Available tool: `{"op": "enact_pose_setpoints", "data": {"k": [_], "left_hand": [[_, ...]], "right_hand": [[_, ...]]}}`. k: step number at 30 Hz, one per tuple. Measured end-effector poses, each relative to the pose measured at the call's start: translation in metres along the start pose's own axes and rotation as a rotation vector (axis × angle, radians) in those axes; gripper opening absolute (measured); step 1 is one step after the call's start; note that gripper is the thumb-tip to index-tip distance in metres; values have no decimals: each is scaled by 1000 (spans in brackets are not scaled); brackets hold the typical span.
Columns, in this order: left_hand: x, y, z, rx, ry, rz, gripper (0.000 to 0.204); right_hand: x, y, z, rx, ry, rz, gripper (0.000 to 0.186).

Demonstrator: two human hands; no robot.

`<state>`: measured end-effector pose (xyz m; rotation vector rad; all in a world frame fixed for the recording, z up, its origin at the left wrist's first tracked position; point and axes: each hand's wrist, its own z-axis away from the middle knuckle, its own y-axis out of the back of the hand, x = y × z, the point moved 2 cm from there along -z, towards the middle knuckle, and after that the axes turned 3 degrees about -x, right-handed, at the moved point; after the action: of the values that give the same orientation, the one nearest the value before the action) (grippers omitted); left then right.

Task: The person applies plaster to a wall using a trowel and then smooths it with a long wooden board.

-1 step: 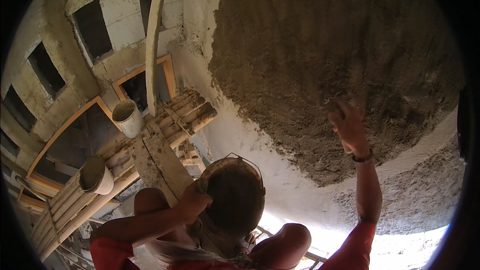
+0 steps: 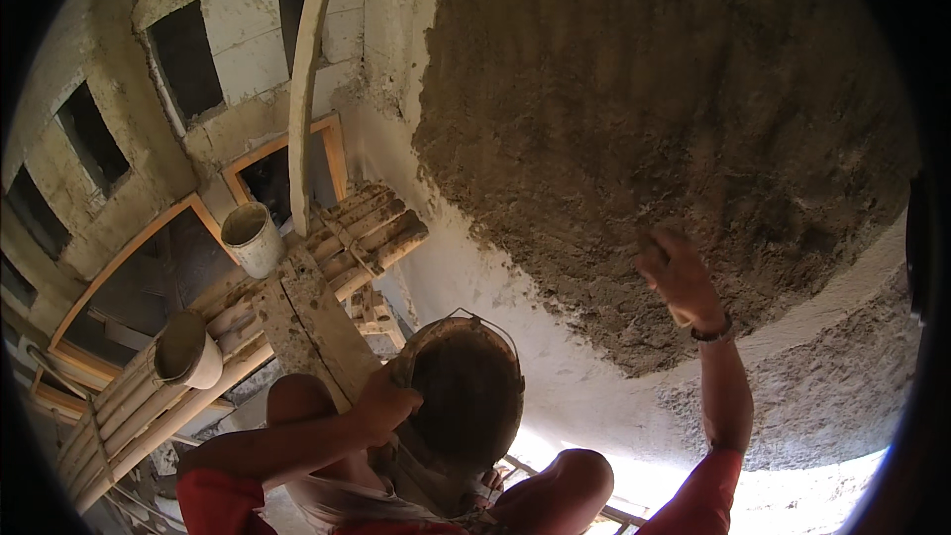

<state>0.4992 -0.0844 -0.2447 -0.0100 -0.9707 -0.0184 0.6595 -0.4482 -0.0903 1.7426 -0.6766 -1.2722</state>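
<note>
My right hand [image 2: 679, 277] is raised against a large patch of wet grey-brown plaster [image 2: 654, 119] on the pale wall, at the patch's lower edge. Its fingers are curled, and a small pale thing shows under the palm; what it is I cannot make out. A dark band sits on that wrist. My left hand [image 2: 386, 401] grips the rim of a round, dark mortar pan [image 2: 466, 391] held in front of my body, between my knees. Both sleeves are red.
A bamboo scaffold platform [image 2: 367, 228] with a rough plank [image 2: 317, 327] runs off to the left. Two pale buckets [image 2: 253, 238] [image 2: 188, 347] hang beside it. A curved pole [image 2: 307, 79] rises past dark window openings [image 2: 188, 59] in the far wall.
</note>
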Motion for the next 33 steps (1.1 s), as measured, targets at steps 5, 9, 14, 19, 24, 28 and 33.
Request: {"op": "enact_pose_setpoints", "data": {"k": [5,9,14,19,24,28,33], "left_hand": [[10,-21,-30,-20,-66,-52,37],[11,-39,-51,-29,-162,12,33],[5,-54,-84,-99,-297,115,38],[11,-69,-105,-149,-284,38,40],[11,-74,-107,-234,-235,-23,39],[18,-89,-105,-298,-179,-115,50],[5,-96,-121,-244,-280,-44,44]], "right_hand": [[-37,-58,60,-572,119,375,26],[-47,-113,64,-326,230,732,24],[-12,-169,67,-153,399,832,21],[9,-177,98,-355,330,738,34],[-17,-138,105,-449,162,499,29],[59,-191,111,-431,447,384,25],[58,-156,107,-663,22,592,19]]}}
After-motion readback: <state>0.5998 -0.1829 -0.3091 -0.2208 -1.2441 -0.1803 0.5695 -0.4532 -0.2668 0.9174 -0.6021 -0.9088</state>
